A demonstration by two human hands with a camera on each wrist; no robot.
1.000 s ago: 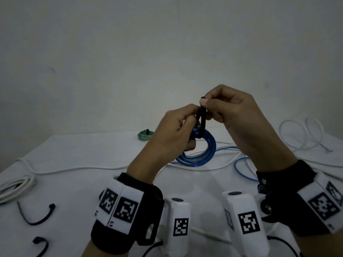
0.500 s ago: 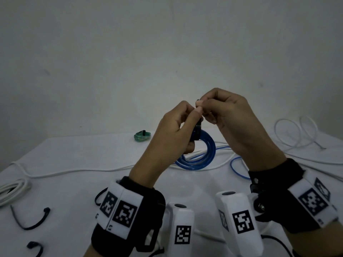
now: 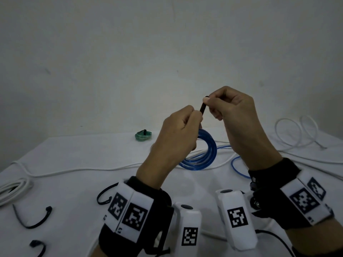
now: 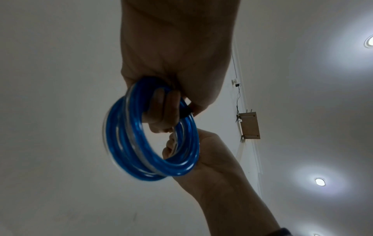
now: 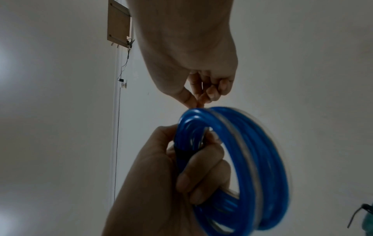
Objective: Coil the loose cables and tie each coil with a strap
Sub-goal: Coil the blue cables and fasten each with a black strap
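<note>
Blue cable coil [image 3: 204, 154] hangs above the white surface [image 3: 74, 160], gripped in the left hand [image 3: 178, 130], whose fingers curl through its loops. Right hand [image 3: 233, 112] pinches the free end of the black strap [image 3: 202, 108] that wraps the coil, just above the left hand.

A: What is crowding the table [image 3: 78, 158] below the raised hands?

B: A white cable [image 3: 74, 170] is running across the middle, and black straps [image 3: 35, 219] are lying near the front left.

A: And farther back?

B: A green coil [image 3: 143, 136] is sitting alone; bare cloth is lying around it.
</note>
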